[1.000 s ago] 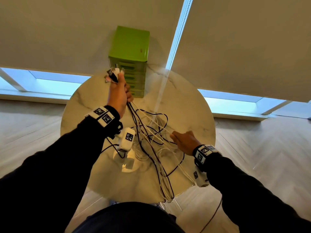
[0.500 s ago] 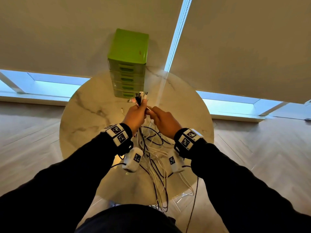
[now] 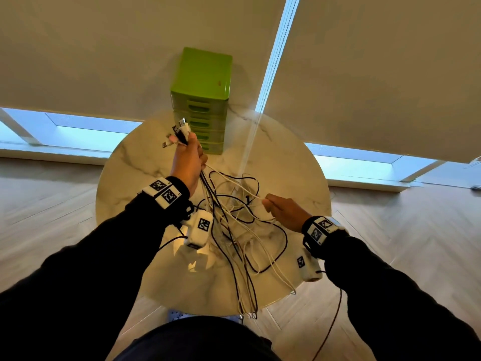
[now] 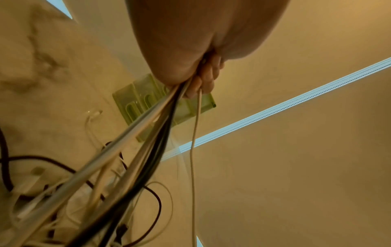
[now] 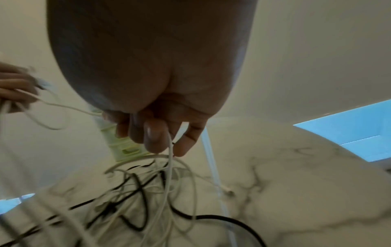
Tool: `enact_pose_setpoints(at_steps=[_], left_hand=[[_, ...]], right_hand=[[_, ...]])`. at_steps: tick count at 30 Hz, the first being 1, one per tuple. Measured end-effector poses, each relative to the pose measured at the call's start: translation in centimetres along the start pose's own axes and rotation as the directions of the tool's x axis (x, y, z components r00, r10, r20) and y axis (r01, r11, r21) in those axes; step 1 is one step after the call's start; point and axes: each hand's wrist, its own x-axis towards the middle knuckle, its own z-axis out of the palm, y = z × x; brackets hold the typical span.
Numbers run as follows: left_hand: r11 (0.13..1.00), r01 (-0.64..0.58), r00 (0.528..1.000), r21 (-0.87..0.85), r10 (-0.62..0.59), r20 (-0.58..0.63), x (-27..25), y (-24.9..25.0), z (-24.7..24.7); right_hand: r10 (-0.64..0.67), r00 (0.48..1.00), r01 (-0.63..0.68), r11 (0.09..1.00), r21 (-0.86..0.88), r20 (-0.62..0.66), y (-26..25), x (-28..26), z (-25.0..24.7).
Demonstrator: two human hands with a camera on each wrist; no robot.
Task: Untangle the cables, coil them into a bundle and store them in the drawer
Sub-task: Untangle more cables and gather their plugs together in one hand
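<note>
A tangle of black and white cables (image 3: 234, 220) lies on the round marble table (image 3: 130, 173) and hangs over its near edge. My left hand (image 3: 188, 160) is raised above the table and grips several cables near their ends, with the plugs (image 3: 179, 131) sticking up out of the fist; the left wrist view shows the cable bundle (image 4: 148, 133) running down from that fist. My right hand (image 3: 283, 209) is lower, at the right, and pinches one white cable (image 5: 169, 167) that runs from the left hand. A green drawer unit (image 3: 201, 100) stands at the table's far edge, drawers closed.
Cream roller blinds (image 3: 364, 61) hang behind the table with a bright gap (image 3: 273, 56) between them. Wooden floor (image 3: 416, 243) surrounds the table. Cable loops (image 3: 247, 306) dangle past the near rim. A loose white plug (image 5: 227, 192) lies on the marble to the right.
Half a second ago both hands were together above the cables. Now the left hand has lifted toward the drawer unit, and the right has drawn away to the right along a white cable.
</note>
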Motion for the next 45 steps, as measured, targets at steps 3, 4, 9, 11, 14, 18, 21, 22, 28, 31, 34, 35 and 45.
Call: enact_pose_setpoints(at_steps=[3,4,9,11,14,18,21,22,28,31,34,35,45], left_hand=[[0.989,-0.088,0.996,0.12,0.087,0.017,-0.4,0.4,0.1],[0.977,-0.109,0.994,0.183,0.103,0.041,-0.8,0.2,0.3],[0.835,-0.139,0.973,0.533,0.017,0.228,-2.8,-3.4,0.9],[0.806,-0.086,0.975,0.585,-0.053,0.217,-3.4,-4.0,1.2],[0.887,-0.006,0.975,0.461,-0.096,0.199,-3.4,-3.3,1.8],[0.977,0.098,0.989,0.189,-0.118,0.094,-2.7,-2.0,2.6],[0.991,0.136,0.991,-0.017,-0.135,0.016,-2.0,-0.4,2.5],[0.99,0.131,0.991,-0.058,-0.131,0.003,-1.7,0.1,2.1],[0.996,0.015,1.0,-0.084,-0.014,0.015,-0.6,2.0,-0.7],[0.999,-0.029,0.998,-0.023,0.03,0.05,-1.7,2.1,-0.7],[0.95,-0.083,0.976,0.3,0.016,0.218,-3.8,0.8,0.4],[0.907,-0.107,0.963,0.408,-0.009,0.271,-4.4,0.1,0.9],[0.91,0.012,0.966,0.415,-0.118,0.23,-3.8,-1.8,2.7]], right_hand=[[0.134,0.989,-0.139,0.987,-0.08,-0.066,1.7,0.3,-0.5],[0.166,0.981,-0.177,0.978,-0.112,-0.101,1.6,0.7,-0.8],[0.031,0.969,-0.057,0.994,-0.098,-0.247,-4.7,3.2,-1.8],[-0.067,0.972,0.058,0.997,-0.05,-0.225,-7.6,3.4,-1.9],[-0.187,0.973,0.189,0.982,0.001,-0.134,-10.6,3.2,-1.4],[-0.247,0.967,0.25,0.967,0.042,-0.06,-11.2,2.8,-0.7],[-0.219,0.975,0.22,0.974,0.053,-0.031,-9.2,2.0,-0.4],[-0.183,0.983,0.183,0.982,0.039,-0.002,-8.1,1.8,-0.4],[0.019,0.999,-0.018,1.0,-0.025,0.037,-1.0,-0.1,0.4],[0.082,0.996,-0.08,0.995,-0.06,0.046,-0.7,0.3,-0.3],[0.139,0.988,-0.145,0.986,-0.081,-0.074,-2.3,2.1,-2.0],[0.126,0.985,-0.135,0.988,-0.069,-0.12,-3.2,2.7,-2.6],[-0.197,0.98,0.194,0.979,0.057,0.034,-11.5,2.4,-2.9]])
